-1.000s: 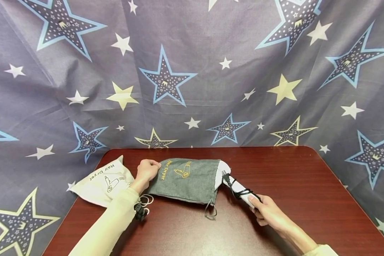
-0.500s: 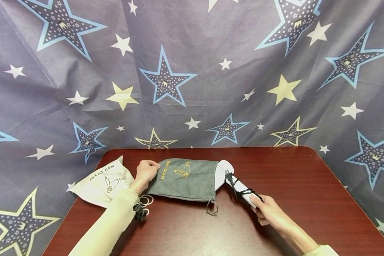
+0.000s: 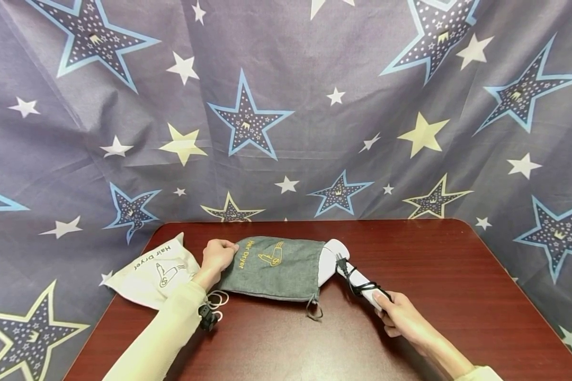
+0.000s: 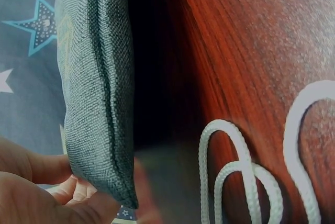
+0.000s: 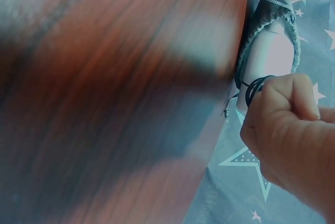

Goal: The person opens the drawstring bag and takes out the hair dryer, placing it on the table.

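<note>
A grey drawstring bag (image 3: 276, 275) printed with "Hair Dryer" lies mid-table, its mouth facing right. My left hand (image 3: 217, 255) pinches the bag's closed left end between thumb and fingers; the left wrist view shows that corner of the bag (image 4: 102, 130) gripped. From the mouth juts a white hair dryer (image 3: 331, 262), its other end hidden inside the cloth. My right hand (image 3: 395, 315) grips the end of the dryer's handle. A black cord (image 3: 362, 287) is wound round the handle, with its plug near the dryer's body.
A cream drawstring bag (image 3: 157, 272), also marked "Hair Dryer", lies at the left of the table, partly behind my left forearm. Its white drawstring (image 4: 246, 166) loops on the wood. The red-brown table (image 3: 410, 254) ends at a star-patterned curtain (image 3: 286, 106).
The hair dryer and right hand have shifted slightly to the right, so a little more of the white body shows outside the grey bag. My left hand stays nearly in place.
</note>
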`<state>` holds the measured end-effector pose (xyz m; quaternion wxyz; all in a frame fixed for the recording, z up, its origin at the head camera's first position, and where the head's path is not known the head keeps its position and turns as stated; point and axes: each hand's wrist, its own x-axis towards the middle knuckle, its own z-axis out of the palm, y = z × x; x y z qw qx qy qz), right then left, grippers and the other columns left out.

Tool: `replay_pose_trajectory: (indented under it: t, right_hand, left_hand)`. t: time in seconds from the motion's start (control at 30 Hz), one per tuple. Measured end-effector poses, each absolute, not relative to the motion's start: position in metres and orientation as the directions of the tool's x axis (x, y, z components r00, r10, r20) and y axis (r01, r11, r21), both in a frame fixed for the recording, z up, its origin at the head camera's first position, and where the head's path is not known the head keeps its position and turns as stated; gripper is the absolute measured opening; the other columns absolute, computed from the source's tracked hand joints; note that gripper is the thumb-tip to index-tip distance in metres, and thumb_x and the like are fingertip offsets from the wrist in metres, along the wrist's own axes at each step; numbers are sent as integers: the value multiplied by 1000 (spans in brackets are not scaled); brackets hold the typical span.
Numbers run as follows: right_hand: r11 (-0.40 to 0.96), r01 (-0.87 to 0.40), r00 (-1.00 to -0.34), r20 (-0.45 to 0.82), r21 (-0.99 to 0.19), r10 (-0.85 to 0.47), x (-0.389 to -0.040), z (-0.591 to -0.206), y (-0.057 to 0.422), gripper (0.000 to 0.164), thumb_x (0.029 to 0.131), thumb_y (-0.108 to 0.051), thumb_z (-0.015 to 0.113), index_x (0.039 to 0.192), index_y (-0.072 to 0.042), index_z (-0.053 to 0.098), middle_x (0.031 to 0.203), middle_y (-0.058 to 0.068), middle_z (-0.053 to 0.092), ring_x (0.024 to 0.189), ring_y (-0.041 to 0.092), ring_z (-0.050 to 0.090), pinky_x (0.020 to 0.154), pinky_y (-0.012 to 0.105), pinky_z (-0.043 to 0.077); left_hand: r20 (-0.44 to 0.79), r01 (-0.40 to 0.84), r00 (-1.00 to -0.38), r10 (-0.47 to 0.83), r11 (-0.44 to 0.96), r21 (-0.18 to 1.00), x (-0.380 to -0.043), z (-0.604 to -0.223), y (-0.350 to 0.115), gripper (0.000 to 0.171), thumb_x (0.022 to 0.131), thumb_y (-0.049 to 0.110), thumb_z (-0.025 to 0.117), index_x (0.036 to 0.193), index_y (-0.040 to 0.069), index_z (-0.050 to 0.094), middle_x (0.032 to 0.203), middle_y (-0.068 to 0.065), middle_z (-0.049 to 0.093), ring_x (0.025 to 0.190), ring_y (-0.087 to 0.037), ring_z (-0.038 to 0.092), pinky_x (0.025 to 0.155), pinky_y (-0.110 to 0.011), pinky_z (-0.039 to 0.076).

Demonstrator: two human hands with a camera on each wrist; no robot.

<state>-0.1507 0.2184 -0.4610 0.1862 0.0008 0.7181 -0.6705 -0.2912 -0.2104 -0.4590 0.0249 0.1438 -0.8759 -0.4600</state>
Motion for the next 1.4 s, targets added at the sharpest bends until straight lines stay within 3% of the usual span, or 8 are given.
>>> replay_pose_trajectory:
  t: [0.57,0.9,1.4]
  right_hand:
    - [107,257,-935,-275,-960,-225,-153,-457,217,38,114,-30,46,88,-4,50,67,-3,38,52,4,23,48,18,26]
    - [107,262,-938,-279,-959,-207,-152,-459,218,39,114,-30,47,86,-4,49,68,-2,39,52,5,23,48,18,25]
    - [115,261,-943,-279,-959,-183,-151,-460,223,37,115,-29,45,87,-4,50,68,-3,39,52,4,24,48,18,27]
  left_hand:
    - [-81,-226,-958,-274,553,802,-293,-457,-210,20,100,20,69,98,1,76,114,-20,70,116,-41,58,98,-53,45]
    - [-71,-215,-962,-264,570,793,-295,-462,-210,22,97,17,72,110,-1,75,120,-20,70,121,-43,57,102,-52,45]
    - [-61,-207,-965,-255,599,774,-291,-459,-210,23,96,14,72,112,-2,75,119,-21,71,123,-43,57,102,-53,45]
